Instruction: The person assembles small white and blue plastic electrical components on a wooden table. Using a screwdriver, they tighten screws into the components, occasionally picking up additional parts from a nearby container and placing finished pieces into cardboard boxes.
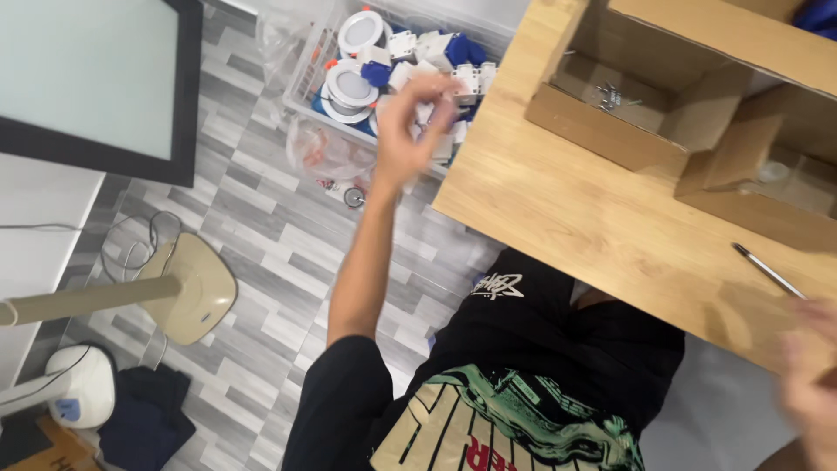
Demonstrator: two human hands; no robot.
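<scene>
Where white round lamps fill the basket (pixel 301 83), left hand (pixel 410 131) loosely open, blurred right hand (pixel 811 384) unreadable.

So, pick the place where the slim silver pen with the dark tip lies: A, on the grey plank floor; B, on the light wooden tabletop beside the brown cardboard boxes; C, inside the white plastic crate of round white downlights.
B: the slim silver pen lies flat on the light wooden tabletop, just below the brown cardboard boxes.
</scene>
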